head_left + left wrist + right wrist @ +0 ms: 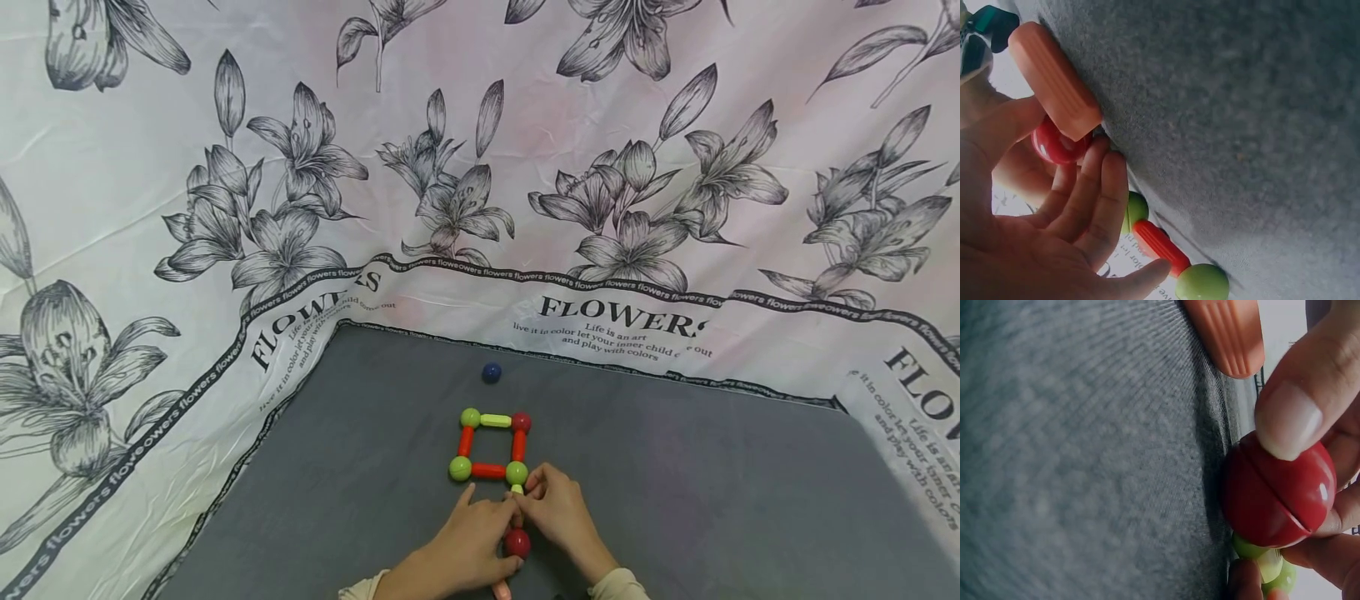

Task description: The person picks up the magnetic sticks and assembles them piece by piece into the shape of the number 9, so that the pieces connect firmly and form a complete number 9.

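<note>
My left hand (468, 542) holds a red ball (517, 543), its thumb on the near side and its fingers at the far side. An orange ribbed rod (1054, 81) extends from the ball toward me. My right hand (558, 510) pinches a short yellow-green rod (517, 490) just below a green ball (517, 472). That ball is the near right corner of a square of balls and rods. Its near side is a red rod (489, 471) running to another green ball (460, 468). The fingers partly hide the stretch between the yellow-green rod and the red ball.
The square's far side has a green ball (470, 417), a yellow-green rod (496, 421) and a red ball (521, 422). Beyond it, a dark blue ball (491, 372) lies on the grey tabletop (697, 475). A flower-printed cloth (465, 292) surrounds the surface.
</note>
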Demonstrator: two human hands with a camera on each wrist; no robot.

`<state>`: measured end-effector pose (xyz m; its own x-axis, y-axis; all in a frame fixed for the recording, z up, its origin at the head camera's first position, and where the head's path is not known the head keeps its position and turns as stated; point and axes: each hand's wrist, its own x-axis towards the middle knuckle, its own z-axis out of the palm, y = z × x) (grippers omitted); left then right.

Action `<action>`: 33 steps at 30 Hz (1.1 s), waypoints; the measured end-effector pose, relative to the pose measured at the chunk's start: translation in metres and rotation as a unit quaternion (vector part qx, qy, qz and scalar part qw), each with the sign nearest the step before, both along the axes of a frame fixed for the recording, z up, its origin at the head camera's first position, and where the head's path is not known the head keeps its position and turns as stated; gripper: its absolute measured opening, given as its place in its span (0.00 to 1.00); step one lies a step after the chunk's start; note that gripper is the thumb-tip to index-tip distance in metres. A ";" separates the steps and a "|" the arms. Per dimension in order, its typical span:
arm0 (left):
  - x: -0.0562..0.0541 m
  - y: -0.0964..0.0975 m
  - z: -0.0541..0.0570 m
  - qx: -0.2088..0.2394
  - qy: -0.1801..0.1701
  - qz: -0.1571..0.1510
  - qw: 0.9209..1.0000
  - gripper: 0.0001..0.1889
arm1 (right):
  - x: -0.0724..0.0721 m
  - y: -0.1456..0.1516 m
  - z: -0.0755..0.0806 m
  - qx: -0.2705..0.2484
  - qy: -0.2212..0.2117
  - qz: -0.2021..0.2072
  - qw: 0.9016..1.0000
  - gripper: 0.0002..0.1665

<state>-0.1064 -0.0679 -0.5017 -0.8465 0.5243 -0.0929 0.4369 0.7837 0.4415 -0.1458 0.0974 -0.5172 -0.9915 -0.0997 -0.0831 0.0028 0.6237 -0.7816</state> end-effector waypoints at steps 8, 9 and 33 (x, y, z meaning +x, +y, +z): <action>0.001 0.004 -0.003 -0.020 0.014 0.006 1.000 0.21 | -0.001 0.002 -0.001 -0.007 0.000 0.008 1.000 0.17; 0.001 0.004 -0.003 -0.018 0.014 0.009 1.000 0.21 | -0.001 0.003 -0.001 -0.011 -0.002 0.008 1.000 0.16; 0.012 -0.039 0.005 0.083 0.031 -0.108 0.990 0.16 | -0.003 0.005 -0.003 -0.067 -0.047 0.028 0.996 0.18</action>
